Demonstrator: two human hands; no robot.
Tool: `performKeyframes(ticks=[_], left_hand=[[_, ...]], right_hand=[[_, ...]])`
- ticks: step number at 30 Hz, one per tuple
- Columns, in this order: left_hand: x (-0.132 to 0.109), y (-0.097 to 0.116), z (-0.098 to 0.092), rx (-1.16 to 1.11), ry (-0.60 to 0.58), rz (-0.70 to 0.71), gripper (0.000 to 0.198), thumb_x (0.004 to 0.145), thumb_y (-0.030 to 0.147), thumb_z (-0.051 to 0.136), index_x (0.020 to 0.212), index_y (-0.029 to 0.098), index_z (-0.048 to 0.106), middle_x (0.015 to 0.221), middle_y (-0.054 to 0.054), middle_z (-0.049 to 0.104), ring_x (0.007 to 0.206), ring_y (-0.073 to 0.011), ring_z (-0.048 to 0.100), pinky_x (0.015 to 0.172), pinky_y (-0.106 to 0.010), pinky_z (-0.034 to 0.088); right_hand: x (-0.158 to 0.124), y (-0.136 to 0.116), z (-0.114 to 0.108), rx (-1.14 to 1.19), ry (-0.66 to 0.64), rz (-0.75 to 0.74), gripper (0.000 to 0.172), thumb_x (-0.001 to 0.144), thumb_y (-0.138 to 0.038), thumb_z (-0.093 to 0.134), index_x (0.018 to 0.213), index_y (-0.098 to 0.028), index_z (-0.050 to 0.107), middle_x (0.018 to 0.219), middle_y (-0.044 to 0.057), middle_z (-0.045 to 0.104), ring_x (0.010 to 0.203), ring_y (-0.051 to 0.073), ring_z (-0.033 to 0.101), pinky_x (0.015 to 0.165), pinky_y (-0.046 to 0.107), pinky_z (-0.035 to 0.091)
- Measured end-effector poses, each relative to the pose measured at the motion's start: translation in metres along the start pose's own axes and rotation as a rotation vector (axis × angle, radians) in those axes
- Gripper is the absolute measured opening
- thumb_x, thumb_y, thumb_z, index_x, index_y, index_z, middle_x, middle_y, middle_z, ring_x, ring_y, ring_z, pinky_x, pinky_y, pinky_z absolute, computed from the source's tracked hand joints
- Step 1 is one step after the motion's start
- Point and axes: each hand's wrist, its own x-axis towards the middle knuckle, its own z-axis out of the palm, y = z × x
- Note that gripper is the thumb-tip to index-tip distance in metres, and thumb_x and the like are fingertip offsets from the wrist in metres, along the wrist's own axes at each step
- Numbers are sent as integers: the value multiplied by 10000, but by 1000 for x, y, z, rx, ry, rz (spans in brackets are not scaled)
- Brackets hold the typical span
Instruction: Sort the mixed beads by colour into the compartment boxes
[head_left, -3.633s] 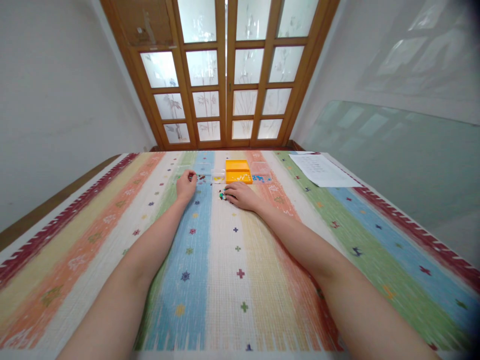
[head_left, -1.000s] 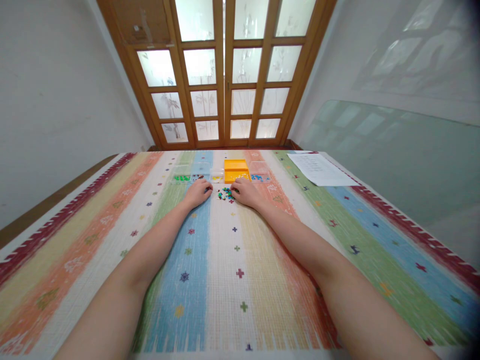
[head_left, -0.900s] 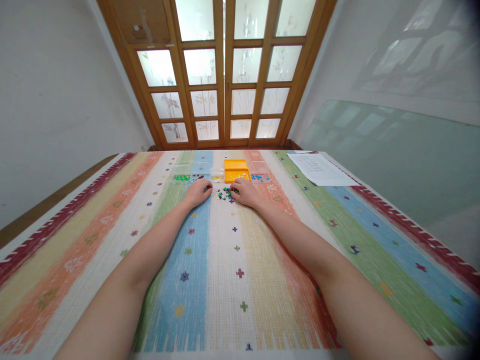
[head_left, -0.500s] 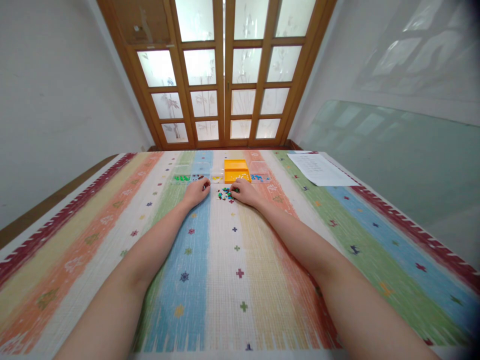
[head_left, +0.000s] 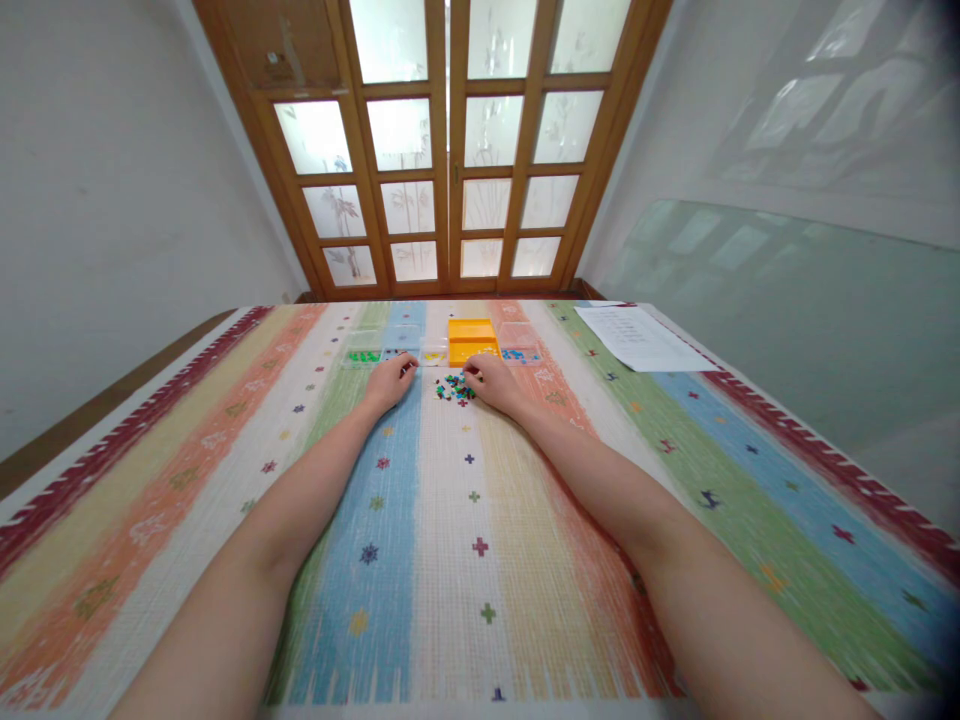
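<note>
A white paper sheet (head_left: pixel 639 340) lay on the far right of the surface, bearing several lines of writing too small to read. Near the far edge stood a row of five open containers, one orange and four clear. From left to right, a clear box held green pieces (head_left: pixel 364 356), the next dark pieces (head_left: pixel 389 355), and the third yellow pieces (head_left: pixel 435 356); the orange case (head_left: pixel 473 328) had white pieces in its near half, and the last clear box held blue pieces (head_left: pixel 519 355). The pieces were too tiny to count.

One loose mixed pile (head_left: pixel 452 389), with green, blue and dark bits, lay on the striped cloth (head_left: pixel 450 500) just in front of the row, between two bare hands. The left hand (head_left: pixel 387 383) was at the near edge of the dark pieces' box, fingers curled; the right hand (head_left: pixel 491 380) bent over the pile's right side. Whether either grip was closed on a piece could not be told.
</note>
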Motion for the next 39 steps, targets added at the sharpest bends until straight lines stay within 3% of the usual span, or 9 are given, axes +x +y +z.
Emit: performKeyframes(ticks=[9, 16, 22, 27, 31, 35, 39], left_hand=[[13, -26, 6, -572, 188, -304, 251, 921, 266, 557, 1118, 187, 692, 1039, -81, 782, 769, -148, 690, 731, -289, 565], [12, -17, 0, -625, 228, -406, 291, 916, 252, 575, 1166, 164, 692, 1098, -105, 783, 790, -145, 701, 760, -295, 582], [13, -21, 3, -681, 199, -398, 368, 904, 204, 571, 1249, 144, 683, 1183, -113, 774, 712, -122, 654, 701, -265, 553], [15, -31, 8, -749, 161, -377, 565, 919, 185, 587, 1479, 146, 527, 1261, -124, 753, 617, -75, 584, 679, -240, 519], [16, -34, 10, -730, 149, -370, 598, 939, 241, 627, 1515, 162, 489, 1277, -134, 742, 627, -83, 591, 700, -257, 532], [13, -30, 10, -566, 126, -318, 538, 939, 248, 607, 1471, 191, 547, 1260, -106, 741, 669, -116, 631, 739, -300, 564], [6, -17, 9, -205, 47, -47, 387, 935, 221, 581, 1306, 198, 689, 1178, -77, 747, 814, -178, 673, 863, -357, 564]], right_hand=[[-2, -6, -5, -32, -21, -21, 106, 934, -165, 591, 888, -196, 682, 916, 68, 721, 873, 211, 625, 796, 308, 433], [-2, -5, -4, -23, -36, -15, 125, 946, -186, 577, 904, -197, 694, 937, 74, 726, 896, 216, 629, 821, 317, 441], [-2, -2, -1, -13, -27, -22, 121, 940, -183, 588, 915, -198, 705, 930, 73, 727, 890, 216, 631, 821, 318, 448], [-1, -2, -1, 8, -3, -15, 113, 934, -169, 602, 904, -199, 706, 921, 62, 730, 855, 204, 630, 788, 303, 444], [-1, -4, -2, 11, -11, -18, 120, 930, -153, 600, 891, -200, 704, 910, 61, 725, 858, 205, 628, 791, 298, 445], [-1, -3, -2, 44, -2, 22, 120, 924, -152, 600, 888, -200, 704, 892, 51, 725, 829, 197, 631, 761, 289, 445], [-1, -2, 0, 50, 0, 46, 116, 932, -165, 604, 903, -199, 711, 894, 50, 732, 820, 195, 635, 745, 288, 442]])
